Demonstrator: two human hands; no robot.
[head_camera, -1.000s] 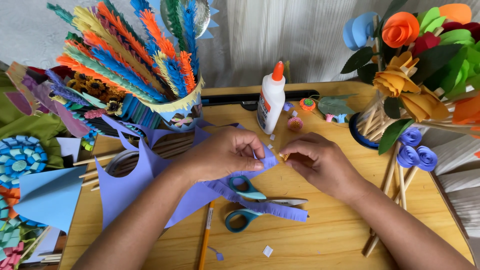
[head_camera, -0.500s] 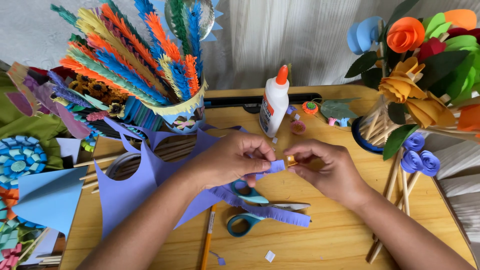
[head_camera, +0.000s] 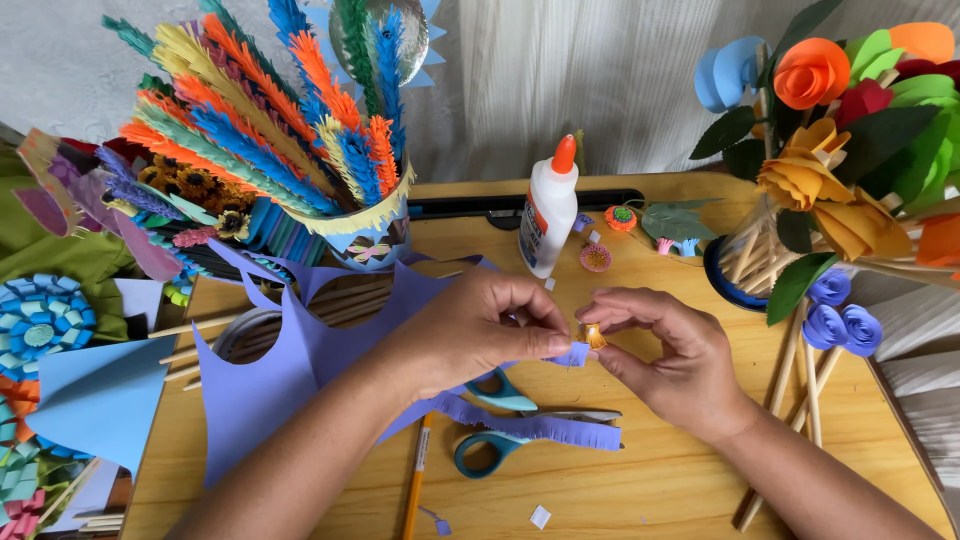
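Observation:
My left hand pinches the end of a purple fringed paper strip that trails down over the table. My right hand holds a small orange rolled paper piece against the strip's end, fingertips of both hands meeting there. Teal-handled scissors lie on the wooden table under my hands. A white glue bottle with an orange cap stands just beyond my hands.
A vase of fringed paper feathers stands at the back left, purple cut paper spreads beside it. Paper flowers on sticks fill a pot at the right. A pencil lies near the front edge. Small paper rolls sit by the glue.
Both hands have shifted slightly right and closer together; the orange roll now sits against the end of the purple strip.

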